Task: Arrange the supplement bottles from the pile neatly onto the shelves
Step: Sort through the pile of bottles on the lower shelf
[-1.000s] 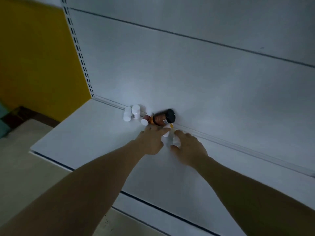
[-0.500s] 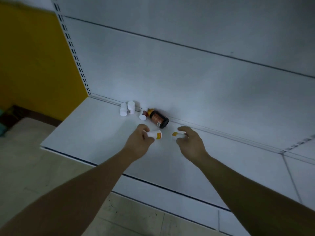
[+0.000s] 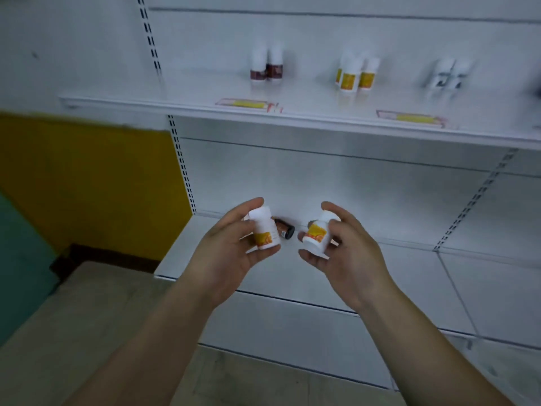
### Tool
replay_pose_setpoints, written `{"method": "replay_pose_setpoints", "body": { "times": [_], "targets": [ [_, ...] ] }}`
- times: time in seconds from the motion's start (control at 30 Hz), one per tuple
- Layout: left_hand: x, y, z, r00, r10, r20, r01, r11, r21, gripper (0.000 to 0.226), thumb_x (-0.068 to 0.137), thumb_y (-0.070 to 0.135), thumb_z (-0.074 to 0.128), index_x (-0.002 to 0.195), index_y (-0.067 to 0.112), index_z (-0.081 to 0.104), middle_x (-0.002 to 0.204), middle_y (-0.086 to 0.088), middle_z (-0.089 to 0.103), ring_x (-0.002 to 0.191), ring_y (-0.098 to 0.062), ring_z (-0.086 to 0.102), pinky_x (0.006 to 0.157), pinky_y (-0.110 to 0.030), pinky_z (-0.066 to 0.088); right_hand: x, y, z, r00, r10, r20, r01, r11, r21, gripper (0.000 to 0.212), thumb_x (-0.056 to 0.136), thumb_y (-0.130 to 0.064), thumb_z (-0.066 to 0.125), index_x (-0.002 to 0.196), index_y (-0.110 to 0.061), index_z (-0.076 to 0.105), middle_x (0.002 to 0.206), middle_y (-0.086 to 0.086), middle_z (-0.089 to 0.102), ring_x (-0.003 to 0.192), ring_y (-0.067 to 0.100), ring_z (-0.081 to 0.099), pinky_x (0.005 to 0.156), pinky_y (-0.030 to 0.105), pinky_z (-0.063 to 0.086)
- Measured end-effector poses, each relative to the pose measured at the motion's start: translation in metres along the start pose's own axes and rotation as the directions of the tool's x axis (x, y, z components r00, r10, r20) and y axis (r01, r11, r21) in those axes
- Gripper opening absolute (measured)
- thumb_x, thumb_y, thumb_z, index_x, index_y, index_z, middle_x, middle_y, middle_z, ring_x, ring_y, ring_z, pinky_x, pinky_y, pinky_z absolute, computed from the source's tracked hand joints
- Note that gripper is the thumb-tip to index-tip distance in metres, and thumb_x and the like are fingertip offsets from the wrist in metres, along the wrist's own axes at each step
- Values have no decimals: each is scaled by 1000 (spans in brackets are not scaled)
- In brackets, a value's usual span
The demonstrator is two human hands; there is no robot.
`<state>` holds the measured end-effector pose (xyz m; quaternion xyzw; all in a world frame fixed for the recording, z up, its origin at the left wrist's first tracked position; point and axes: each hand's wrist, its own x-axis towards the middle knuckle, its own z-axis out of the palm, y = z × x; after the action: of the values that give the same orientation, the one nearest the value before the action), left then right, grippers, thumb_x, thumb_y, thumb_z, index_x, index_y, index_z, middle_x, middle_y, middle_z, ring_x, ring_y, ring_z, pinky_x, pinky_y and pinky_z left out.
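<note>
My left hand holds a white bottle with an orange label, cap up. My right hand grips a second white bottle with an orange label, tilted. Both are lifted above the lower shelf. Behind them a dark amber bottle lies on its side at the back of that shelf; the rest of the pile is hidden by my left hand. On the upper shelf stand a pair of dark-labelled bottles, three orange-labelled bottles and a blurred pair of white bottles.
Yellow price tags sit along the upper shelf's front edge. A yellow wall panel and a beige floor lie to the left. Perforated uprights frame the shelf bay.
Each hand picked one orange-labelled bottle out of the pile and lifted it off the lower shelf. The view tilted up, bringing the upper shelf and its bottles into sight.
</note>
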<state>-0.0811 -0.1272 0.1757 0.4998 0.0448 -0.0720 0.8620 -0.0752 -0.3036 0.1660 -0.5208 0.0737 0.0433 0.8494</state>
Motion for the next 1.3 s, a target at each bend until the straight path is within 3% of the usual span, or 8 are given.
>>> {"method": "replay_pose_setpoints", "body": {
  "times": [0.2, 0.4, 0.6, 0.77, 0.83, 0.93, 1.17, 1.3],
  "targets": [
    [-33, 51, 51, 982, 147, 123, -167, 970, 179, 38, 95, 0, 42, 107, 28, 63, 117, -16, 61, 104, -33, 63, 74, -34, 58, -37, -64, 24, 974, -170, 147, 165, 985, 46, 31, 97, -8, 34, 102, -21, 62, 95, 11, 64, 73, 23, 61, 61, 31, 49],
    [-31, 83, 106, 949, 219, 228, -268, 940, 211, 35, 93, -4, 45, 106, 24, 62, 104, -12, 63, 93, -29, 62, 72, -34, 59, -41, -127, 20, 909, -367, 197, 397, 907, -144, 31, 95, -3, 49, 106, -30, 59, 101, 6, 60, 82, 24, 66, 66, 32, 52],
    [0, 93, 158, 903, 336, 267, -429, 741, 517, 40, 87, -8, 55, 97, 30, 59, 101, 3, 60, 83, -18, 65, 81, -31, 58, -14, -184, -10, 845, -499, 191, 534, 774, -342, 28, 91, -7, 56, 102, -33, 60, 95, -5, 67, 86, 16, 61, 82, 37, 50],
    [49, 96, 183, 868, 400, 293, -466, 460, 756, 38, 84, 0, 61, 103, 32, 55, 103, 8, 57, 69, -2, 63, 60, -21, 47, 20, -214, -25, 843, -490, 222, 525, 661, -536, 27, 90, -13, 61, 109, -32, 57, 99, -5, 60, 78, 11, 61, 77, 26, 52],
    [68, 97, 185, 883, 385, 267, -421, 402, 813, 39, 84, 1, 60, 111, 29, 53, 108, 4, 56, 73, -6, 60, 53, -19, 44, 37, -219, -24, 850, -468, 240, 503, 589, -633, 30, 90, -14, 61, 115, -28, 55, 98, -4, 60, 76, 8, 59, 65, 18, 47],
    [97, 99, 181, 902, 352, 250, -362, 301, 882, 40, 84, 4, 63, 116, 25, 51, 109, 2, 55, 79, -14, 56, 59, -19, 46, 66, -224, -19, 874, -416, 253, 445, 472, -761, 38, 90, -13, 59, 126, -23, 53, 100, -5, 58, 77, 6, 55, 58, 16, 41],
    [146, 104, 180, 893, 318, 319, -371, 118, 921, 45, 84, 8, 63, 123, 23, 47, 106, -1, 58, 89, -21, 57, 74, -26, 42, 124, -229, -9, 904, -365, 222, 311, 206, -928, 49, 90, -13, 58, 137, -16, 43, 125, 7, 55, 106, 22, 53, 84, 24, 39],
    [167, 101, 182, 874, 329, 358, -404, 83, 911, 46, 85, 8, 59, 126, 23, 45, 107, -6, 63, 91, -24, 59, 79, -29, 43, 149, -230, -10, 909, -362, 206, 276, 155, -949, 48, 91, -17, 57, 137, -16, 43, 130, 9, 54, 110, 23, 52, 84, 24, 37]
  ]
}}
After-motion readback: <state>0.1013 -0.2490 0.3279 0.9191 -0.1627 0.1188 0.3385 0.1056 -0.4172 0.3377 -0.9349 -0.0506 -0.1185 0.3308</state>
